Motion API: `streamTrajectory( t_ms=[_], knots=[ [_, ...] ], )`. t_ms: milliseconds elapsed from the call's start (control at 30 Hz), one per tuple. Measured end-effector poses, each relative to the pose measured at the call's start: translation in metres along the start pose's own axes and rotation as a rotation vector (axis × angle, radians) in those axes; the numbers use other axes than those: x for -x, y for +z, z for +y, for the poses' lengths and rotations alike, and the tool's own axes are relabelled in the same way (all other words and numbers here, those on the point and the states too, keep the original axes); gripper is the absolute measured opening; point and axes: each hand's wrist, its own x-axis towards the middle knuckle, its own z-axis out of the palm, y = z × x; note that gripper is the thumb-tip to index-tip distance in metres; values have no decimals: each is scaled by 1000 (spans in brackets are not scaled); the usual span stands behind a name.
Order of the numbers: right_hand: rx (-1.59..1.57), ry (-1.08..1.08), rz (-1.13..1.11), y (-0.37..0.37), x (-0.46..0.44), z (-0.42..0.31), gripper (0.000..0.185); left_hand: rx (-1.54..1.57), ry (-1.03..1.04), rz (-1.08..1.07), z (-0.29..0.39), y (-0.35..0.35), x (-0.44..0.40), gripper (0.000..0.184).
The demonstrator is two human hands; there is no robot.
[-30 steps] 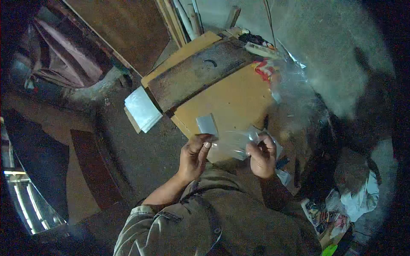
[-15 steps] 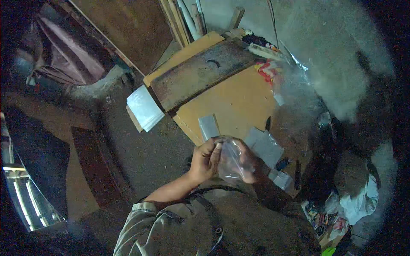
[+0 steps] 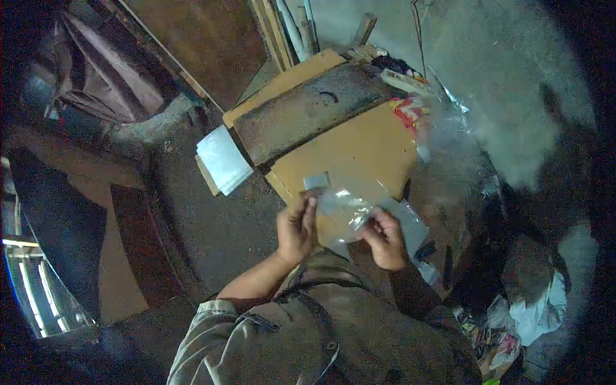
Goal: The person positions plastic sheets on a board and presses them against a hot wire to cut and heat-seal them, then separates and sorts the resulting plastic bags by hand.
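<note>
Nearest to you, in front of the desk (image 3: 369, 144), your left hand (image 3: 297, 228) and right hand (image 3: 384, 239) face each other with a clear plastic film (image 3: 346, 208) spread between them over the desk's near edge. Your right fingers are closed in a pinch on the film; your left thumb and fingers meet too, seemingly on its other side. The step in hand looks like spreading and handling this film, so the next move calls for a light grip at both sides, since thin film likely creases easily. A small grey piece (image 3: 315, 181) shows at the desk's near edge, beyond your left fingertips; whether they touch it, you cannot tell. Flat pale packets (image 3: 416, 224) lie by the desk's near right corner, white sheets (image 3: 223, 157) off its left side, and a dark slab (image 3: 308, 119) across its far part.
</note>
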Motion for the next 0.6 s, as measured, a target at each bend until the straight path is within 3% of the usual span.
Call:
streamTrajectory(
  t_ms=[33, 100, 133, 167, 200, 300, 367, 400, 500, 567, 600],
  knots=[
    [0, -1, 0, -2, -1, -13, 17, 0, 1, 0, -2, -2, -4, 15],
    [-26, -25, 228, -7, -2, -27, 11, 397, -230, 164, -8, -10, -11, 16],
    [-244, -12, 301, -14, -5, -19, 11, 326, -231, 149, -7, -18, -15, 17],
    [-243, -13, 300, -21, -5, -20, 11, 254, -231, 134, -5, -25, -18, 18],
    [-319, -82, 314, -27, -6, -21, 13, 160, -101, 145, -9, -24, -22, 19],
    [-495, -172, 322, -27, -7, -21, 26, 238, -77, 114, -6, -24, -20, 19],
    [-420, -298, 222, -21, -12, -8, 44, 286, -83, 98, -3, -22, -20, 19],
    [-419, -298, 222, -17, -13, -6, 44, 307, -96, 93, -2, -21, -19, 19],
    [-458, -55, 93, -6, -16, 0, 59, 439, -193, 33, 3, -19, -18, 20],
    [-574, -32, 28, -9, -16, 8, 59, 394, -193, 25, 3, -20, -18, 20],
    [-554, 94, -107, -11, -13, 2, 60, 377, -171, 37, 0, -20, -20, 21]
  ],
)
